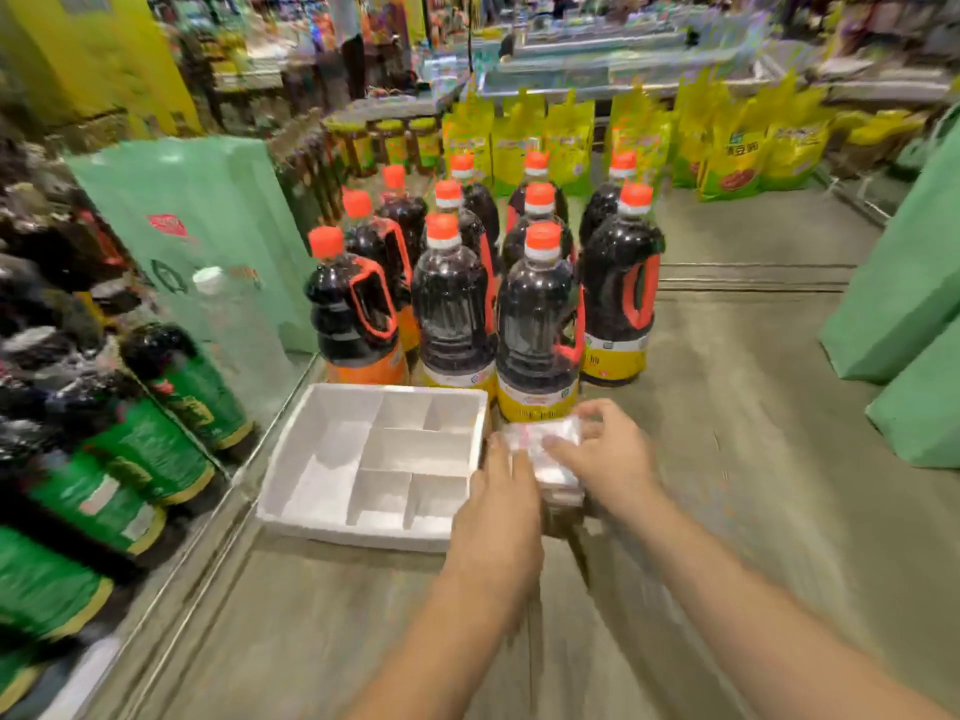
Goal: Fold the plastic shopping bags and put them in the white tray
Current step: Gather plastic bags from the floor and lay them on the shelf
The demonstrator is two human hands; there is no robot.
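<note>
1. A person's two bare forearms reached forward over a dull grey-green counter top (753, 433). The whole view was smeared by motion blur.
2. The folded plastic shopping bag (556, 472), clear with a trace of red print, lay on the counter just beside the right wall of the white tray (353, 535) and outside it.
3. The tray was a square foam one split into several compartments. None of those in view held a bag.
4. The left hand (498, 496) lay palm down with its fingers straight, pressing on the near left part of the bag.
5. The right hand (610, 449) gripped the bag's far right side, its fingers curled over the edge and its thumb across the top.
6. Directly behind the tray and the bag stood a cluster of dark bottles (452, 304) made of plastic, with orange-red caps and red handles.
7. A pale green carrier bag (197, 210) stood upright to the left, with green-labelled bottles (130, 459) below it.
8. Yellow-green pouches (727, 148) were lined up along the back.
</note>
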